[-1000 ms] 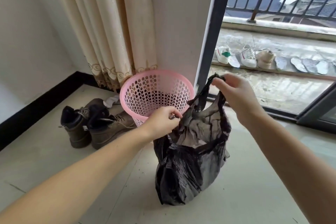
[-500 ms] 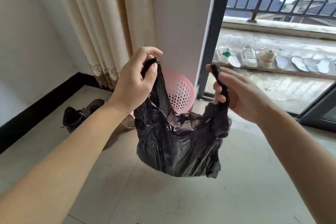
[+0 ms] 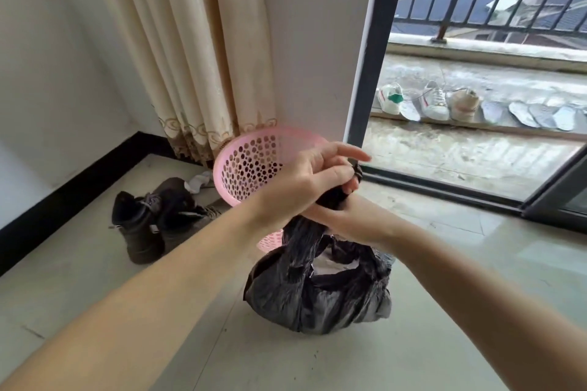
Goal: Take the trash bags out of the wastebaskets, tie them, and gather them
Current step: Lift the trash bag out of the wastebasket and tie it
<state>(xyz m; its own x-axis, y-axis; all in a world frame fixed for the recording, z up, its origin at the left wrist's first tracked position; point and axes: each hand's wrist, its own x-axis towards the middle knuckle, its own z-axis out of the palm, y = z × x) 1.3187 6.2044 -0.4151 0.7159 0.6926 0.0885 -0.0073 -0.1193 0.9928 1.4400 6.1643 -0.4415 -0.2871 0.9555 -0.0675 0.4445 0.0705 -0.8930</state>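
A black trash bag [image 3: 320, 298] sits on the tiled floor in front of a pink perforated wastebasket [image 3: 251, 162]. The bag's two handles are drawn together above it. My left hand [image 3: 305, 184] grips the gathered handles from above, fingers curled round the black plastic. My right hand [image 3: 343, 216] holds the same handles from below and mostly sits under my left hand. White paper shows through the bag's open gap. The wastebasket is partly hidden behind my hands.
A pair of dark brown boots [image 3: 152, 219] stands left of the wastebasket, with a white sock [image 3: 198, 182] behind them. A beige curtain [image 3: 190, 47] hangs at the back. The balcony door frame [image 3: 368, 51] is at right, sneakers [image 3: 428, 101] outside.
The bag went from hanging spread between my two raised hands to resting on the floor. Both hands came together and now hold the handles crossed at one point.
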